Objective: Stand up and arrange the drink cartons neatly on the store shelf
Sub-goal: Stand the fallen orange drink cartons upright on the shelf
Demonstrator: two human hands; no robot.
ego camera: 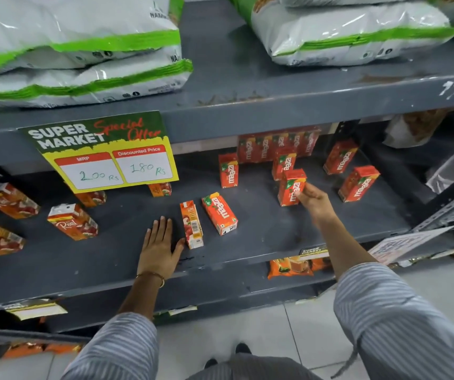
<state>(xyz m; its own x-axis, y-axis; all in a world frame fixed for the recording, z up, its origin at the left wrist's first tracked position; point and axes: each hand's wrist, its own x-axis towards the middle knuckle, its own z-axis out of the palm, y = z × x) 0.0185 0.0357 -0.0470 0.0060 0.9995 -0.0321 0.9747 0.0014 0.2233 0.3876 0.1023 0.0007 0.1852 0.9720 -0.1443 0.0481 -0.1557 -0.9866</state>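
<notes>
Small red Maaza cartons stand on the grey shelf [261, 231]. My right hand [315, 200] grips one upright Maaza carton [290, 187] from its right side. Another Maaza carton [219, 214] lies flat mid-shelf, beside a lying Real carton [192, 224]. My left hand [158, 248] rests flat on the shelf, fingers apart, its thumb touching that Real carton's near end. More Maaza cartons stand at the centre [228, 170], behind the held one [284, 163], and at the right [358, 183]. A row of them [278, 145] lines the back. Real cartons [72, 221] lie tipped at the left.
A price sign [105, 152] hangs from the shelf above and hides cartons behind it. White and green bags [83, 50] fill the upper shelf. Snack packets [291, 266] sit on the lower shelf. A slotted metal upright [448, 207] stands at the right.
</notes>
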